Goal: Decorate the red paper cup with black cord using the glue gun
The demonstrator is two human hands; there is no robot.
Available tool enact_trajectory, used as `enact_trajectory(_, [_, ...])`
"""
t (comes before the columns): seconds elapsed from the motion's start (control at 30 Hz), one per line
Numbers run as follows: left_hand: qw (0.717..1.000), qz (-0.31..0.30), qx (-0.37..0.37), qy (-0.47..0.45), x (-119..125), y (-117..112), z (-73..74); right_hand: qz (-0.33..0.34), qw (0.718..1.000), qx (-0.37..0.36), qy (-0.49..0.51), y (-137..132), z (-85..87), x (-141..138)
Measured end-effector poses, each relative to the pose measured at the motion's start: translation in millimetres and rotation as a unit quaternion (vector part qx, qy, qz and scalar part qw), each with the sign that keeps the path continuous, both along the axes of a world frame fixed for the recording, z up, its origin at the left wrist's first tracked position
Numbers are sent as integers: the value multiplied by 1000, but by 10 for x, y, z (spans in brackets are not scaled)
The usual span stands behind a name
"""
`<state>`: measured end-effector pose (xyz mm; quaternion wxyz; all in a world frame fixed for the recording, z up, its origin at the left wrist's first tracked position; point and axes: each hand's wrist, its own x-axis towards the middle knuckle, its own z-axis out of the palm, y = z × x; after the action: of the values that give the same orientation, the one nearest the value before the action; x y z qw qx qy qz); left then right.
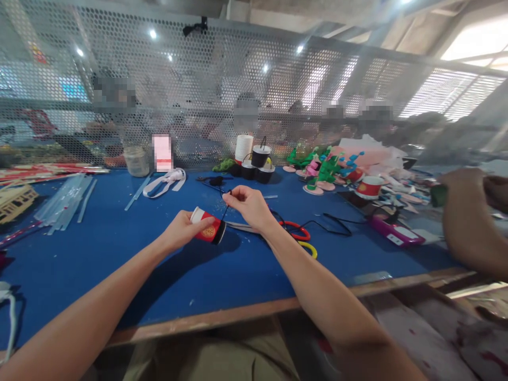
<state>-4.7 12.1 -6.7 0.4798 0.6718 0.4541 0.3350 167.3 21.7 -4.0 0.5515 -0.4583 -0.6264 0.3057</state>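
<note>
My left hand (183,228) is closed around a small red paper cup (205,231) with a gold print. The cup lies tilted over on its side, its white end to the left and its black end to the right. Above it, my right hand (248,205) pinches a thin black cord (225,213) that runs down to the cup's black end. Scissors (297,228) with a red and a yellow handle lie partly hidden beneath my right wrist. Just beyond my right hand is a small black clump (215,181) on the table.
Black-covered cups (261,156) and stacked white cups (244,147) stand by the perforated screen (190,79). Glue sticks (67,203) and a white ribbon (165,184) lie left. Right are green figures (328,168), a purple device (395,232) and a co-worker's arm (468,222).
</note>
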Motion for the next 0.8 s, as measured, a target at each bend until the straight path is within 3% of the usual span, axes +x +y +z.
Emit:
enact_trajectory(0.57, [999, -21, 30, -16, 6, -53, 36, -25, 999, 3, -26, 41, -56, -7])
enact_trajectory(0.8, [998, -11, 54, -8, 5, -75, 33, -2, 1000, -18, -12, 15, -58, -32])
